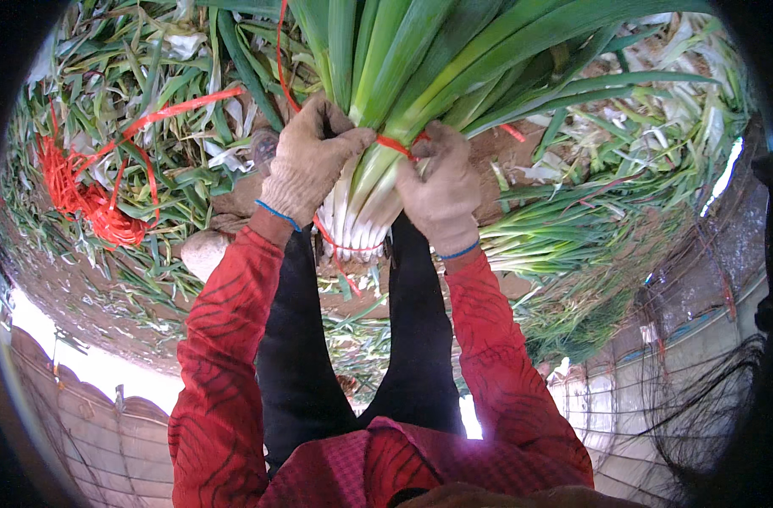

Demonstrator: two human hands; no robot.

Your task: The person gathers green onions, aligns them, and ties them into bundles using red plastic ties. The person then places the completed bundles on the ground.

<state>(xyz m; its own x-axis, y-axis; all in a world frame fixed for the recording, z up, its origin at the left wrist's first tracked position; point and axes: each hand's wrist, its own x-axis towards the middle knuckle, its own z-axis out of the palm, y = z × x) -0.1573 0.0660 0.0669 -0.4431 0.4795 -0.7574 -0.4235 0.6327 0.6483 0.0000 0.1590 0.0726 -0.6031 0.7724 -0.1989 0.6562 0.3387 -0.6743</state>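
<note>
A large bundle of green onions point(367, 197) lies before me, its white root ends towards my legs and its broad green leaves fanning away. One red plastic tie point(354, 248) circles the white ends. A second red plastic strip point(396, 146) crosses the bundle where white turns to green. My left hand point(313, 152), in a cream knit glove, is at the bundle's left side, thumb and fingers pinched at the strip. My right hand point(442, 184), gloved alike, is at the right side, its fingers curled on the strip near the crossing. The strip's far side is hidden behind the stalks.
A tangled heap of red plastic strip point(107, 209) lies at the left on scattered onion leaves point(170, 76). More green onions point(539, 241) lie in a loose pile at the right. Trimmed leaves and peelings point(666, 127) cover much of the soil around.
</note>
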